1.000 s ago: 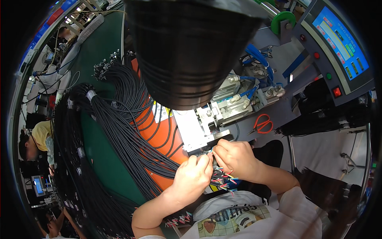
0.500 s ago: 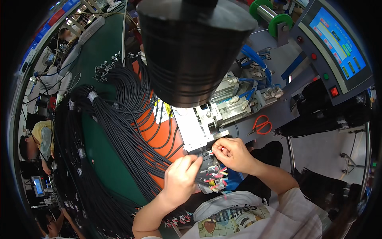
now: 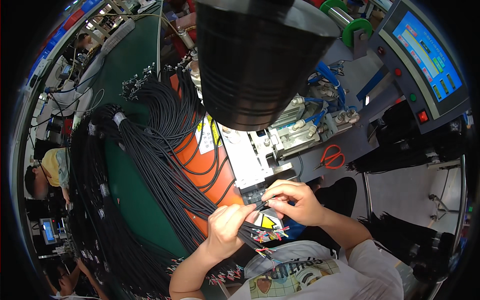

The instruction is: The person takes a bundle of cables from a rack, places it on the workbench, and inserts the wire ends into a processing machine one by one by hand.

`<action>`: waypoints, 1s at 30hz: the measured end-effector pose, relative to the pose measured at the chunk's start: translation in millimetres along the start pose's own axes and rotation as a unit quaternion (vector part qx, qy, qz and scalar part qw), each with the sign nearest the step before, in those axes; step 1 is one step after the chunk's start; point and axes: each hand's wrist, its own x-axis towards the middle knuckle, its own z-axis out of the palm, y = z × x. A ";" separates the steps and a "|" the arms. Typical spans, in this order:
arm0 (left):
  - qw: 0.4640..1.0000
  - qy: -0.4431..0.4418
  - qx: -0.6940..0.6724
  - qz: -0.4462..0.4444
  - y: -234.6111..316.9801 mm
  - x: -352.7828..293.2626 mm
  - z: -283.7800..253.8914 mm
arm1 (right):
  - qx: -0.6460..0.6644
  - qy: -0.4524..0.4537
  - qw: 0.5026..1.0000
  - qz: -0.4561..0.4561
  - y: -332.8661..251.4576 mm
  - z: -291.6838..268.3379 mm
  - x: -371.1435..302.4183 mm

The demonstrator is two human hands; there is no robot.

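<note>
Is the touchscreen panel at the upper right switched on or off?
On. The touchscreen panel glows bright blue with coloured fields showing on it, which a dark, unpowered display would not.

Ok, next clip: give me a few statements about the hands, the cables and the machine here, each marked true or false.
1. The left hand grips a bundle of black cables near their stripped ends. True.
2. The right hand rests on the red-handled scissors. False: the scissors lie apart on the grey machine table; the right hand pinches a cable end by the machine's small black fixture.
3. The cable ends show coloured inner wires. True.
4. The screen on the control panel is dark. False: it is lit blue.
5. The black cables lie across a green surface. True.
</note>
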 end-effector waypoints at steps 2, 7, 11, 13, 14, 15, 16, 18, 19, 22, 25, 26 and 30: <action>0.999 0.049 -0.005 -0.019 1.2 1.1 5.5 | 0.026 -0.004 1.000 -0.015 1.5 -0.6 0.6; 0.999 0.046 -0.004 0.018 -0.6 5.9 10.2 | 0.258 -0.052 0.951 0.161 7.5 -12.2 2.3; 0.997 0.019 0.032 0.061 -0.8 8.6 11.1 | 0.243 -0.039 0.957 0.153 3.7 -3.8 4.4; 0.997 -0.004 0.055 0.047 2.1 9.1 10.4 | 0.221 -0.024 0.968 0.119 7.9 1.6 0.3; 0.996 -0.026 0.077 0.034 4.1 9.2 10.2 | 0.198 -0.008 0.976 0.085 9.5 3.5 -1.9; 0.993 -0.026 0.110 0.024 6.6 8.6 10.8 | 0.165 -0.009 0.982 0.087 6.4 3.9 -3.6; 0.993 -0.025 0.111 0.024 5.5 8.7 10.4 | 0.165 -0.010 0.982 0.087 1.6 5.7 -4.2; 1.000 0.011 -0.008 -0.005 1.9 9.5 8.6 | -0.200 0.011 0.969 -0.143 -6.0 11.2 -5.0; 0.999 0.014 -0.041 -0.017 1.5 10.9 6.5 | -0.306 0.039 0.924 -0.224 2.0 16.7 -4.3; 0.999 -0.007 -0.043 -0.025 0.8 12.6 3.6 | -0.341 0.076 0.892 -0.287 7.4 16.2 1.2; 0.998 -0.025 -0.050 -0.017 -0.9 12.9 5.0 | 0.007 0.002 0.999 -0.032 2.6 1.4 -1.4; 0.998 -0.033 -0.062 -0.004 -1.3 13.7 4.6 | 0.102 -0.018 0.995 -0.004 3.0 -1.9 2.8; 0.989 -0.069 -0.132 -0.001 -7.5 16.5 -2.3 | 0.190 -0.080 0.975 0.086 -0.9 -18.6 10.0</action>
